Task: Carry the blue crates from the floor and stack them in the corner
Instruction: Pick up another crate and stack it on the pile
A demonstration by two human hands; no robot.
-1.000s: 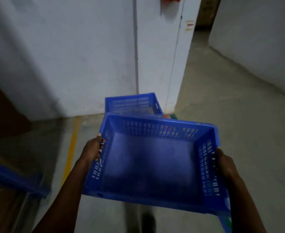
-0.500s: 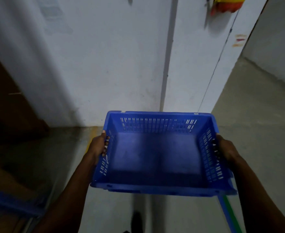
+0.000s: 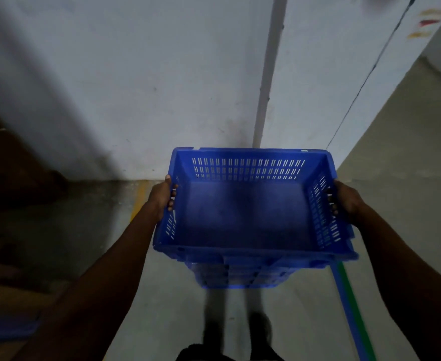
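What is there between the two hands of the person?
In the head view, the blue crate lies between them: the left hand grips its left wall and the right hand grips its right wall. The crate is empty inside.

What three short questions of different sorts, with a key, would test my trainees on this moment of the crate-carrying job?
1. True or false: only the left hand grips the blue crate.
2. What lies inside the crate? A) boxes B) nothing C) bottles
3. Fill in: below the held crate's near edge shows a stack of more ____.

Key
1. False: the right hand grips the opposite side wall too, fingers curled through the handle slot.
2. B: its floor is bare.
3. Blue crates, near the white wall; whether the held crate already rests on them cannot be told.
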